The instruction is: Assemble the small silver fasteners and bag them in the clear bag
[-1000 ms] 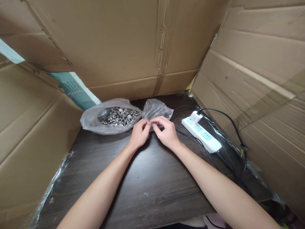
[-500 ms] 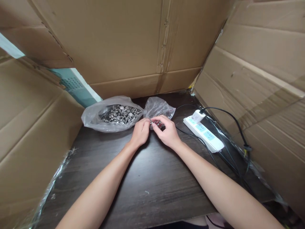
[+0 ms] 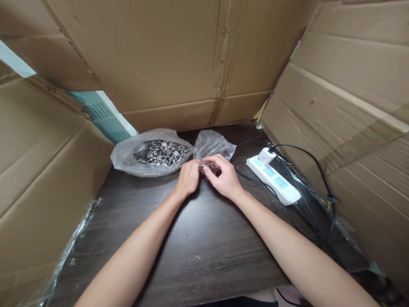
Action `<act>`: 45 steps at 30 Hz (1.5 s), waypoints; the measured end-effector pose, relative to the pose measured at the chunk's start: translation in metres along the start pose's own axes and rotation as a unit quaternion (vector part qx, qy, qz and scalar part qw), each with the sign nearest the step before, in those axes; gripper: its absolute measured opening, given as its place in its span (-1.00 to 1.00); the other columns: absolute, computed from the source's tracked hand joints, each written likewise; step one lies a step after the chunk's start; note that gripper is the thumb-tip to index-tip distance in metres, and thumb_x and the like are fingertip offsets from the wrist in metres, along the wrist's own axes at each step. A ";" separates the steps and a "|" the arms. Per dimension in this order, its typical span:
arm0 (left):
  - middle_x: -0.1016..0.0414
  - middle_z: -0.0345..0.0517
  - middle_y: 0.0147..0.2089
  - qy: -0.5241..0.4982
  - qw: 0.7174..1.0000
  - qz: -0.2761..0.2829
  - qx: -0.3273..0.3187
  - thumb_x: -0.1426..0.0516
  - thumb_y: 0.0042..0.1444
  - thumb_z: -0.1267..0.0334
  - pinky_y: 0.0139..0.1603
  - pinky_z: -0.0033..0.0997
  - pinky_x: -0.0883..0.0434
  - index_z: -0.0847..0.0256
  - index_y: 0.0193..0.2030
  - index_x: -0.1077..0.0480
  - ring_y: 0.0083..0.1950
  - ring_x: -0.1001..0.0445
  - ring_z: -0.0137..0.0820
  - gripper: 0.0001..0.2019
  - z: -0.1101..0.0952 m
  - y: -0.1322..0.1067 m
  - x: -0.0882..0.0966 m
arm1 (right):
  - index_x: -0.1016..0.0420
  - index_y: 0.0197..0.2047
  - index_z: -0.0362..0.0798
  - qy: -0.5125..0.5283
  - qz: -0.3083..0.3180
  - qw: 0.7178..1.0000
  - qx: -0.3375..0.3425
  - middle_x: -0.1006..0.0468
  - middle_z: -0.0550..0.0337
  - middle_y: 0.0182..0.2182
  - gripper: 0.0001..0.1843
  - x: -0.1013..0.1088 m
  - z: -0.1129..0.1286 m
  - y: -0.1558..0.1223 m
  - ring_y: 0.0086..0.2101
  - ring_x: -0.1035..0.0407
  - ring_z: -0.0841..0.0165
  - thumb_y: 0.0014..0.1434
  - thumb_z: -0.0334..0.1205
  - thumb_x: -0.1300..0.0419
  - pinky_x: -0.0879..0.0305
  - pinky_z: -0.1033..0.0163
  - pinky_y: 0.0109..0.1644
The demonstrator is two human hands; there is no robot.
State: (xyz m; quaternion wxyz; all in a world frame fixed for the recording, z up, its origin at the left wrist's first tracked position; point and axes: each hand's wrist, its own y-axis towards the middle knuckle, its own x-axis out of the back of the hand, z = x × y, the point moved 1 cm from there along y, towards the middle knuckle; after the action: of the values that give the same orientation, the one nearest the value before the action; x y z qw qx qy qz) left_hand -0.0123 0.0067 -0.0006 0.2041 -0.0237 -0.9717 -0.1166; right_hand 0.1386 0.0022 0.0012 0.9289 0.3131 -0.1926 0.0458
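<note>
My left hand [image 3: 189,175] and my right hand [image 3: 223,174] meet over the dark table, fingertips nearly touching. Between them sits a small shiny metal part [image 3: 203,166], pinched in the fingers of both hands; its exact kind is too small to make out. Just behind the fingers lies a small clear plastic bag [image 3: 214,144], its near end partly covered by my right hand. To the left of my left hand, a larger clear plastic bag [image 3: 128,155] gapes wide, showing many small metal pieces with round heads [image 3: 166,152].
A white power strip [image 3: 274,181] with a plugged-in white adapter [image 3: 267,156] lies right of my hands. Black cables [image 3: 315,168] run around it. Cardboard walls [image 3: 166,59] enclose the dark wood-look table [image 3: 179,256] at the back and both sides.
My hands stay in nearly the same place, with slight finger movement around the metal part. The reddish tint seen between the right fingers no longer shows. The bags have not moved.
</note>
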 end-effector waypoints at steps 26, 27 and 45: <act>-0.14 -0.20 -0.53 -0.021 0.997 0.015 -0.072 0.14 0.27 0.15 -0.36 -0.33 -0.12 0.15 -0.55 -0.09 -0.45 -0.15 -0.41 -0.65 -0.002 -0.003 -0.001 | -0.29 -0.30 -0.02 -0.183 0.062 0.974 0.114 -0.48 0.06 -0.33 -0.74 0.003 0.006 0.000 -0.29 -0.28 0.23 0.47 -0.24 0.05 -0.24 0.12 -0.14; -0.14 -0.19 -0.53 -0.018 0.997 0.015 -0.078 0.14 0.28 0.15 -0.37 -0.33 -0.12 0.15 -0.55 -0.08 -0.46 -0.15 -0.41 -0.64 -0.002 -0.003 -0.001 | -0.28 -0.32 -0.01 -0.186 0.064 0.974 0.114 -0.47 0.07 -0.35 -0.72 0.002 0.006 0.000 -0.30 -0.28 0.24 0.48 -0.24 0.07 -0.23 0.12 -0.15; -0.15 -0.20 -0.57 0.013 0.995 -0.033 -0.093 0.16 0.26 0.19 -0.37 -0.34 -0.13 0.14 -0.54 -0.09 -0.48 -0.14 -0.41 -0.67 0.000 -0.003 -0.003 | -0.37 -0.21 -0.02 -0.125 0.035 0.990 0.058 -0.50 0.06 -0.27 -0.68 0.010 0.013 -0.003 -0.26 -0.41 0.28 0.50 -0.13 0.11 -0.28 0.19 -0.13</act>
State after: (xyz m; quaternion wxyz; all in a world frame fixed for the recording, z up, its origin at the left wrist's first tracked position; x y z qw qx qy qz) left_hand -0.0103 0.0036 -0.0024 0.2096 -0.0087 -0.9541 -0.2136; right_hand 0.1447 -0.0082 0.0127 0.8753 0.3630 -0.3155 0.0496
